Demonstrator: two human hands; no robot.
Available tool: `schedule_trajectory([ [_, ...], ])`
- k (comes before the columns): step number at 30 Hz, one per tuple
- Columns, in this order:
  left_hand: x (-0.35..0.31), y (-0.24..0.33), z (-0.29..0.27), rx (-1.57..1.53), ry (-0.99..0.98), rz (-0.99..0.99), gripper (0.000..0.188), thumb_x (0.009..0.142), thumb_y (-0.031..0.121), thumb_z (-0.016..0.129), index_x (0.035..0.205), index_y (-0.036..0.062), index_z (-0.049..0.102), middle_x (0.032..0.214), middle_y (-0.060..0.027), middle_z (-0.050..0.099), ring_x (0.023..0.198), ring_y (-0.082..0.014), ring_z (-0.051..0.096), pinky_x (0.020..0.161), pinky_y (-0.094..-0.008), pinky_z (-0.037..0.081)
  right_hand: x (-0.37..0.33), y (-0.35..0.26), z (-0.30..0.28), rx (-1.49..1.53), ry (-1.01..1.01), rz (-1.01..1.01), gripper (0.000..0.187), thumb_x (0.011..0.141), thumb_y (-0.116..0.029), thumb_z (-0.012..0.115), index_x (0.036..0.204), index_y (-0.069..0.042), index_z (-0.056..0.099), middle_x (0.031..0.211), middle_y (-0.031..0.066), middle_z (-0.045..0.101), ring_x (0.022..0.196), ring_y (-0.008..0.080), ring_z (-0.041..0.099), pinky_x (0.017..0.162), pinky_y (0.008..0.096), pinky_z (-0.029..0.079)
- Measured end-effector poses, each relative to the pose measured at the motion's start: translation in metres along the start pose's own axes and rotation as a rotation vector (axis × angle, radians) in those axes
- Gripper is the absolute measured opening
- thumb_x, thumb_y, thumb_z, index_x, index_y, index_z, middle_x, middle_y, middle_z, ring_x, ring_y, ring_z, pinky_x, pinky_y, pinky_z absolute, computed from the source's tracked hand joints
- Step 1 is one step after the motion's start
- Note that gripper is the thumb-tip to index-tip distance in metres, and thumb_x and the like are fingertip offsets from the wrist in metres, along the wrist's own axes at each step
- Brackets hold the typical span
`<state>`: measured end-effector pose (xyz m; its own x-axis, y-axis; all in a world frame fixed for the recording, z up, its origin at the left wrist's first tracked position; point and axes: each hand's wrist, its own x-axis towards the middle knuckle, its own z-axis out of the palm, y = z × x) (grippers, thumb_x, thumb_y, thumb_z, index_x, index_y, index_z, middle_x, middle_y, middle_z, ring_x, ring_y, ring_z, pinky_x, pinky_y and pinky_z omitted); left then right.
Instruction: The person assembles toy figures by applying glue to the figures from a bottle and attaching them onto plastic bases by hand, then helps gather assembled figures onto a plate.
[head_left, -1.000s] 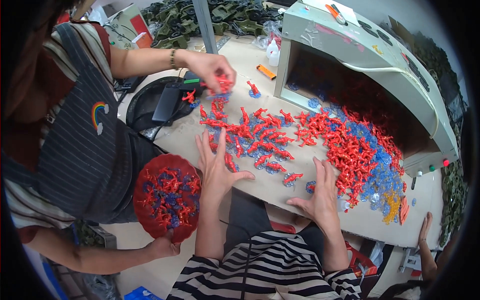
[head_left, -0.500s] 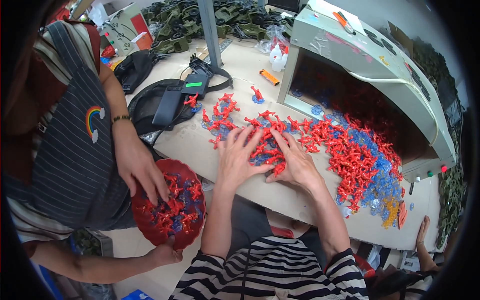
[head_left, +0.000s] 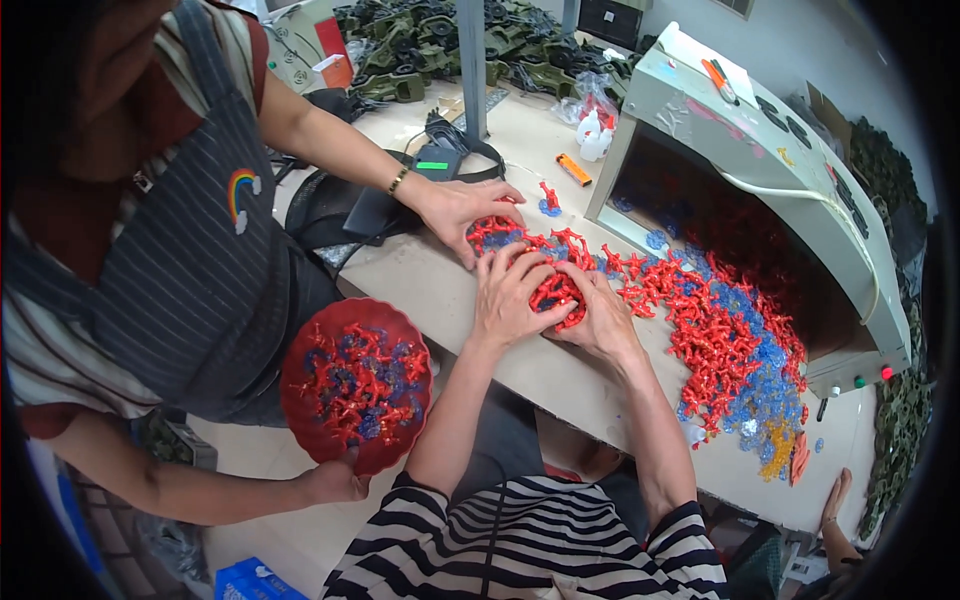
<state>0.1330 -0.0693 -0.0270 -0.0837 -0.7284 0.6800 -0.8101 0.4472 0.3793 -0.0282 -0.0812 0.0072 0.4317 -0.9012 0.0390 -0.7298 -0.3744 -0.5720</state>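
Observation:
My left hand (head_left: 512, 300) and my right hand (head_left: 604, 320) are cupped close together around a clump of small red plastic figures (head_left: 556, 290) with blue clear bases, at the table's near edge. Their fingers curl over the clump, thumbs on the near side. Just left of them, a co-worker's hand (head_left: 462, 212) spreads over more red figures (head_left: 495, 232). The co-worker's other hand (head_left: 338, 478) holds a red scalloped bowl (head_left: 292, 385) containing red figures and blue pieces. A single red figure (head_left: 549, 198) stands upright on its blue base beyond the hands.
A large heap of red figures (head_left: 705, 345) and blue discs (head_left: 765, 345) spills from a grey box-shaped machine (head_left: 650, 120). Orange-yellow pieces (head_left: 778, 445) lie at its end. An orange cutter (head_left: 573, 170), white bottles (head_left: 594, 137) and a metal post (head_left: 473, 70) stand farther back.
The co-worker's hand has left the bowl and reached across to the figures on the table. My hands have drawn closer together around the clump. The whole view has shifted.

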Motion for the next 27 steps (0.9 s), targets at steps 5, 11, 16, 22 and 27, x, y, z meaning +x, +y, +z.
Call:
schedule_trajectory([
  [5,-0.006,0.008,0.0,-0.107,0.071,0.04,0.038,0.06,0.034,0.074,0.086,0.0077,0.063,0.1,-0.0057,0.058,0.088,-0.0214,0.053,0.078,-0.0367,0.037,-0.013,0.005,0.005,0.077,0.102,-0.12,0.081,0.055,-0.027,0.08,0.127,-0.016,0.044,0.109,0.0146,0.051,0.099,0.0311,0.056,0.081,0.0398,0.048],
  [11,-0.009,0.025,-0.028,-0.085,0.156,0.053,0.037,0.062,0.031,0.074,0.087,0.0072,0.062,0.104,-0.0058,0.057,0.09,-0.0217,0.053,0.08,-0.0374,0.037,-0.026,-0.017,-0.007,0.148,0.202,-0.259,0.074,0.054,-0.01,0.079,0.122,-0.012,0.05,0.109,0.0134,0.052,0.099,0.0282,0.056,0.083,0.0344,0.047],
  [16,-0.027,0.039,-0.102,0.203,0.274,-0.115,0.037,0.064,0.033,0.074,0.089,0.0084,0.061,0.105,-0.0056,0.057,0.091,-0.0222,0.053,0.079,-0.0379,0.038,-0.018,-0.092,-0.021,0.191,0.006,-0.404,0.074,0.054,-0.006,0.073,0.123,-0.015,0.049,0.115,0.0151,0.05,0.103,0.0334,0.054,0.084,0.0377,0.047],
  [22,-0.069,0.045,-0.18,0.511,0.336,-0.321,0.039,0.063,0.031,0.075,0.091,0.0089,0.06,0.106,-0.0049,0.058,0.087,-0.0216,0.054,0.077,-0.037,0.038,-0.001,-0.161,0.003,0.184,-0.236,-0.706,0.074,0.055,-0.008,0.074,0.124,-0.013,0.048,0.113,0.0168,0.05,0.102,0.0352,0.053,0.081,0.0391,0.047],
  [27,-0.116,0.027,-0.212,0.728,0.396,-0.474,0.036,0.063,0.027,0.075,0.091,0.0093,0.061,0.104,-0.0047,0.058,0.088,-0.0226,0.055,0.078,-0.0379,0.04,0.012,-0.199,0.061,0.2,-0.392,-0.944,0.081,0.055,-0.014,0.079,0.128,-0.012,0.044,0.113,0.0196,0.049,0.101,0.0358,0.053,0.081,0.04,0.046],
])
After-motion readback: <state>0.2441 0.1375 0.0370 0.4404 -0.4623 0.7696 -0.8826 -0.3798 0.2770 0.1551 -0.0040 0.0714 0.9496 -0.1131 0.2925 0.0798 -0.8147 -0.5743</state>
